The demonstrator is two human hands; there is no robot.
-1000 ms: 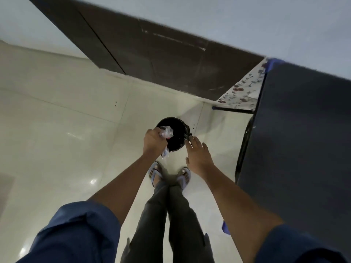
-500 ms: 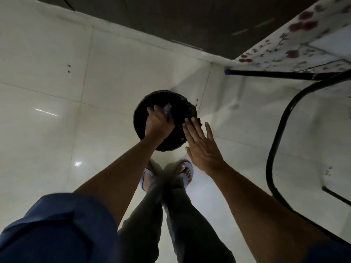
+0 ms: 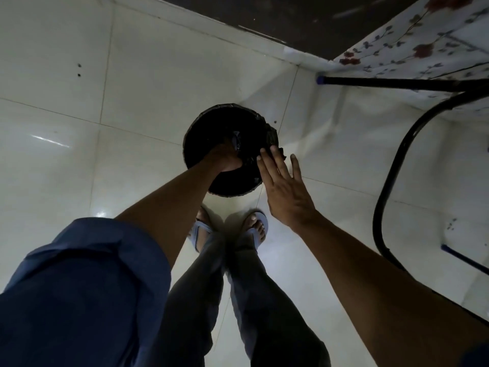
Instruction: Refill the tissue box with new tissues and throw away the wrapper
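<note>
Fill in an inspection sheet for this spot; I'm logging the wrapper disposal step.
Surface: glossy pale tile floor, a few dark specks.
Job's things: round black bin on the floor; crumpled wrapper inside its mouth.
Clutter: nothing seen.
Grips: left hand reaches into the bin, closed on the wrapper; right hand open, fingers spread beside the rim.
Cables: nothing seen.
Surroundings: black metal table frame, floral tablecloth, dark baseboard.

Lower left of the frame: a rolled blue sleeve (image 3: 87,282) above a bare forearm. Centre bottom: dark grey trousers (image 3: 238,300) and pale blue open-toed sandals (image 3: 258,229).
</note>
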